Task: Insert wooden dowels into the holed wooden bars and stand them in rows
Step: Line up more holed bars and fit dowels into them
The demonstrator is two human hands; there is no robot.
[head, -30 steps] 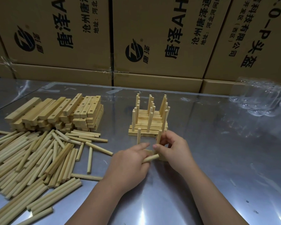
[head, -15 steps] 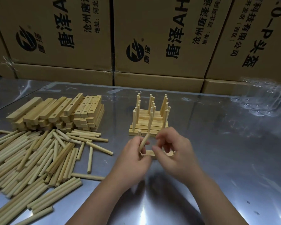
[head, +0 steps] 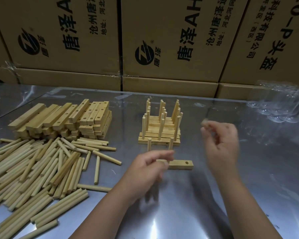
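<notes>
Right now my left hand (head: 148,167) pinches the left end of a holed wooden bar (head: 179,165) between thumb and fingers, though motion blur softens the fingertips. The bar lies flat on the shiny steel table (head: 214,213), just in front of the finished rows (head: 160,125). Those are bars set side by side, each with upright pegs. Two dowels (head: 170,144) stand upright from my bar, one above my knuckles and one near its middle. The hole at its right end is open.

My right hand (head: 221,145) hangs in the air to the right of the bar, apart from it, with fingers loosely curled. It is too smeared for me to say whether the thumb and forefinger pinch anything.

Off to my left, a stack of bare bars (head: 64,121) sits at the back. A wide heap of loose dowels (head: 33,171) sprawls in front of it, touching its base. Printed cardboard boxes (head: 171,40) wall off the far edge of the table. Some clear plastic packaging (head: 280,104) sits at the far right (I cannot make out what it is).
</notes>
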